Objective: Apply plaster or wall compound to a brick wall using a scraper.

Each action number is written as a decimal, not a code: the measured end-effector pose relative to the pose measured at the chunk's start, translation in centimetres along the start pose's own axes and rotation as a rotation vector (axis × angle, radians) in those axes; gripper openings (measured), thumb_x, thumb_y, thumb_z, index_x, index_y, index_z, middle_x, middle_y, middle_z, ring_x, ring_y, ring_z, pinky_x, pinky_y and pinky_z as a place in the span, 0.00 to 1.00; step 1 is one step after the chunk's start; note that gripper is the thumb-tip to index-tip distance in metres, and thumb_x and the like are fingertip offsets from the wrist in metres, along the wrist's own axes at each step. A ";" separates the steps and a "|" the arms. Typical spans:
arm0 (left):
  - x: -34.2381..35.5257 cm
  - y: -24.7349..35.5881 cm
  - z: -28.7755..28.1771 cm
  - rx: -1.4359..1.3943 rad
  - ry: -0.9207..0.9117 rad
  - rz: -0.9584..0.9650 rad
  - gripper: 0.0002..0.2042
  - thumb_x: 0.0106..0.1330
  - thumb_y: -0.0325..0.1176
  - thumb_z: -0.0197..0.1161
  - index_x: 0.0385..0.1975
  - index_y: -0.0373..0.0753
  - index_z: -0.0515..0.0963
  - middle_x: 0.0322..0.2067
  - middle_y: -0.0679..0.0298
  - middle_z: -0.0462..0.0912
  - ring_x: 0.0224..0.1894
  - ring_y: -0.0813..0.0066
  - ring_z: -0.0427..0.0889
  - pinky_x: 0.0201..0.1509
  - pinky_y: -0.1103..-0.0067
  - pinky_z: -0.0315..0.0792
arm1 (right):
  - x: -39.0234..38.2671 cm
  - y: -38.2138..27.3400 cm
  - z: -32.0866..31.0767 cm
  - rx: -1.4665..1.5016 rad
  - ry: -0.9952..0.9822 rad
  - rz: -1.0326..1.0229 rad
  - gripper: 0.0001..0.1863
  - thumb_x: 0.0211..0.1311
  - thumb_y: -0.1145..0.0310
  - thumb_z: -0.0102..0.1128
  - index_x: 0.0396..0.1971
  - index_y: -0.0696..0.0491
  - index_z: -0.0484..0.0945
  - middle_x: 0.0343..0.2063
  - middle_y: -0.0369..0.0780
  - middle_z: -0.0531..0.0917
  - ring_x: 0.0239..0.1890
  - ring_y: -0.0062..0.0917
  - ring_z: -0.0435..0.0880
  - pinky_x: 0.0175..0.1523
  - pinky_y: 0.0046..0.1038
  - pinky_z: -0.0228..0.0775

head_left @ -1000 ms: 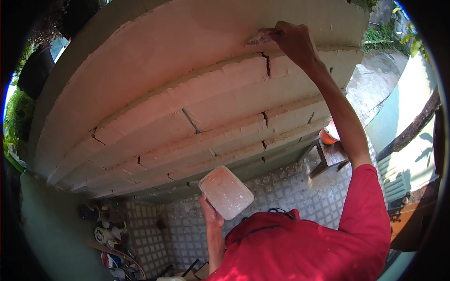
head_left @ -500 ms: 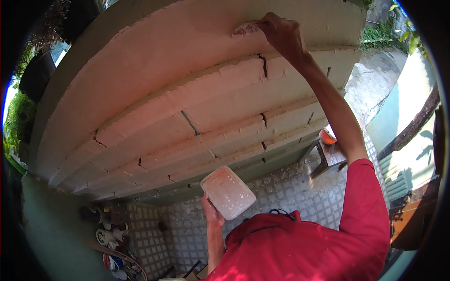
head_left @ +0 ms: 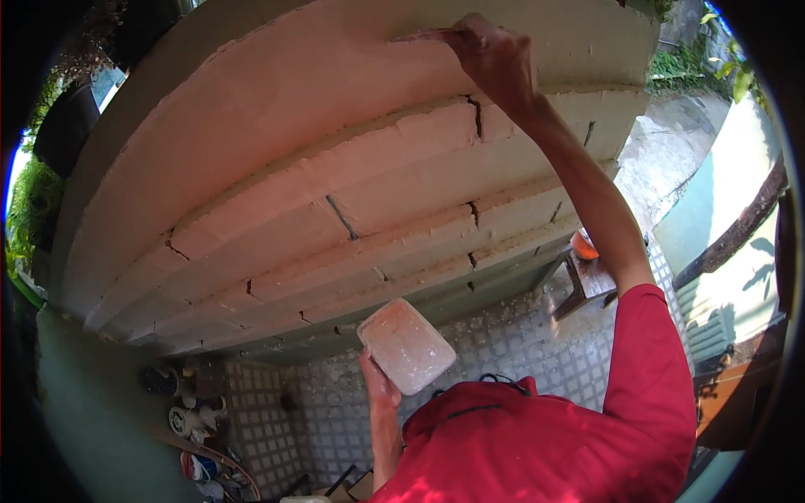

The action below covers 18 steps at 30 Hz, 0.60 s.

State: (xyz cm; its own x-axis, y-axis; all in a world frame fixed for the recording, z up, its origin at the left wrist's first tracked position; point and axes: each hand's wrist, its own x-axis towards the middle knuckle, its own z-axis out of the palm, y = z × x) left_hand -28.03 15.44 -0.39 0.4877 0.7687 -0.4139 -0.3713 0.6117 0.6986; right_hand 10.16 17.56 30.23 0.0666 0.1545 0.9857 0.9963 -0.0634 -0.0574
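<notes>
Block wall (head_left: 251, 126), pale and rough with dark gaps (head_left: 477, 117) between some courses, curves above a tiled floor (head_left: 327, 419). Near its top, a person's right hand (head_left: 495, 59) has its fingers closed around a thin, flat scraper (head_left: 422, 35) at the smoother upper part; whether the whole edge touches is unclear. Lower down, the left hand (head_left: 381, 384) grasps the left side of a pale rectangular tub (head_left: 408, 345), just beyond the red shirt (head_left: 545, 436); fingertips underneath are hidden. Good technique probably calls for a shallow blade angle, even pressure and a level tub.
</notes>
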 end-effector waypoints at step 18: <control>-0.5 0.8 -1.4 -0.028 0.029 0.020 0.25 0.68 0.51 0.44 0.57 0.41 0.70 0.52 0.64 0.78 0.53 0.66 0.79 0.57 0.70 0.73 | -4.4 -1.9 1.7 0.042 -0.284 0.043 0.09 0.56 0.67 0.66 0.27 0.57 0.79 0.17 0.49 0.79 0.21 0.44 0.81 0.24 0.38 0.73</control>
State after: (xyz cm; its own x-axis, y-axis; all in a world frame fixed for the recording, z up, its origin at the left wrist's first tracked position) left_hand -29.67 15.83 -0.45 0.4576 0.7853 -0.4171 -0.4026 0.6012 0.6903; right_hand 8.08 18.72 25.77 0.1149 0.4225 0.8991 0.9933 -0.0358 -0.1101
